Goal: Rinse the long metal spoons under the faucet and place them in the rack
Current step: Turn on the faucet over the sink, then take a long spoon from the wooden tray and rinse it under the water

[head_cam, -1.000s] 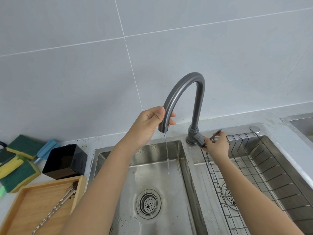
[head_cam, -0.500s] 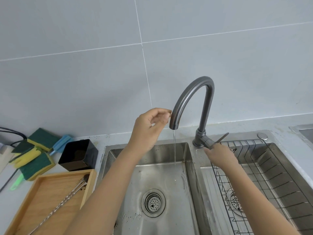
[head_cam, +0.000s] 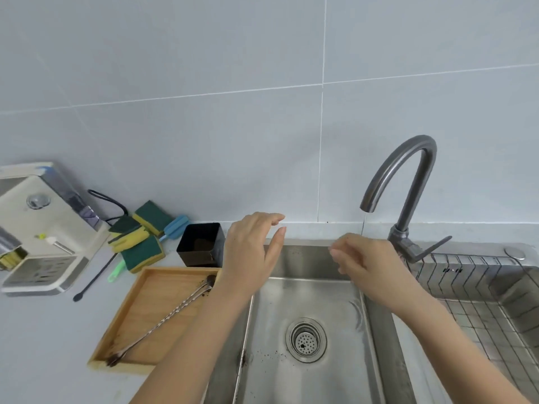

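Note:
Long metal spoons [head_cam: 166, 316] with dirty ends lie diagonally in a wooden tray [head_cam: 131, 325] left of the sink [head_cam: 306, 371]. My left hand [head_cam: 250, 255] hovers over the sink's left rim beside the tray, fingers relaxed and holding nothing. Over the sink's back edge, left of the faucet [head_cam: 408, 182], my right hand [head_cam: 364, 260] hangs with loosely curled fingers, holding nothing. A thin stream of water runs from the spout. The wire rack [head_cam: 478, 304] sits in the right basin.
A black square cup [head_cam: 201, 243] stands behind the tray. Green and yellow sponges [head_cam: 140, 237], a blue brush [head_cam: 175, 225] and a thin black stick [head_cam: 93, 278] lie on the counter. A white appliance [head_cam: 38, 231] sits at far left. The faucet lever [head_cam: 428, 249] points right.
My left hand has left the spout and moved left toward the tray. My right hand has let go of the faucet lever and moved left. The view has swung left.

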